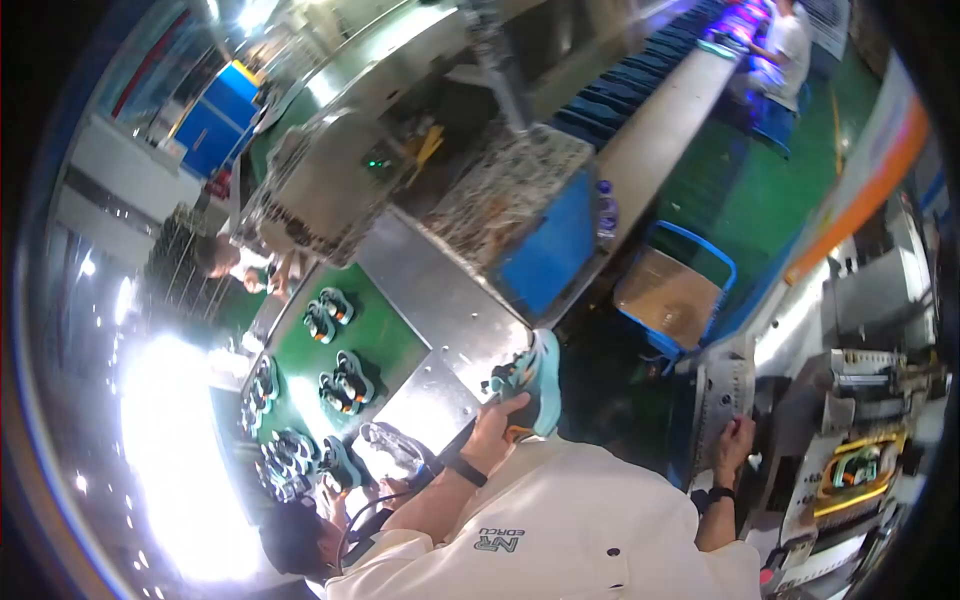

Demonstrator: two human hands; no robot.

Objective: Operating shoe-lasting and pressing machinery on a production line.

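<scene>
A pale teal shoe (543,385) with dark and orange parts is gripped in my left hand (493,432), just in front of my white shirt. Its sole side faces right, and my fingers wrap round the upper. Off to the right, my right hand (735,445) has its fingers curled beside the pale metal plate (724,395) of a machine. Whatever those fingers pinch is too small to make out. A yellow-framed fixture (860,475) on that machine holds a teal shape, perhaps another shoe.
Several similar shoes (347,380) stand on the green-topped table (385,300) at left. Two people, one lower left (300,535) and one beyond the table (225,258), work beside it. A blue-framed chair (668,300) stands ahead, near a conveyor (665,125) with a seated person (785,55).
</scene>
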